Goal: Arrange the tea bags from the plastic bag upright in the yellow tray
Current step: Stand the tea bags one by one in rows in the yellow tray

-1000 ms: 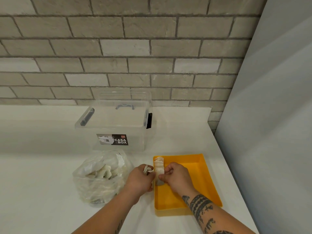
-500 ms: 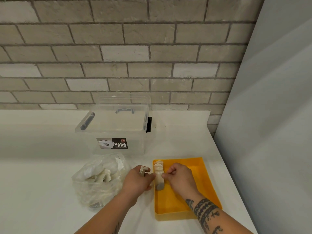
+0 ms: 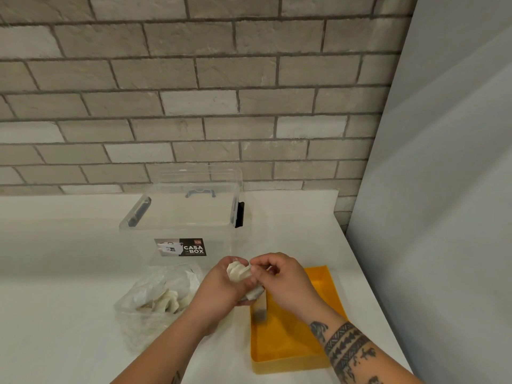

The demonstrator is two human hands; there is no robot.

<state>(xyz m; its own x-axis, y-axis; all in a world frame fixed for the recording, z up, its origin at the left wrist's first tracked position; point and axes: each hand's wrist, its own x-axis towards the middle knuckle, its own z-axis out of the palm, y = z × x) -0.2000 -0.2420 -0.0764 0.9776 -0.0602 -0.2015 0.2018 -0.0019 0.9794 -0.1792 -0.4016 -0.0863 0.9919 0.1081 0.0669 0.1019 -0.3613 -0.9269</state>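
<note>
Raised since a second ago, the left hand (image 3: pixel 221 289) curls round a crumpled bunch of papery white tea bags (image 3: pixel 238 273), the right hand (image 3: pixel 285 281) pinching its top, over the left edge of the glossy yellow tray (image 3: pixel 291 345), beside the crinkled plastic bag (image 3: pixel 149 306).

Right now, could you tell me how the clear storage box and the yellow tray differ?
The clear storage box is see-through and tall-walled; the yellow tray is opaque and shallow. The box bears a printed label and dark latches; the tray is plain. The box stands back near the brick wall; the tray lies nearer, partly under the right hand. Both are rectangular and sit on the white counter.
</note>
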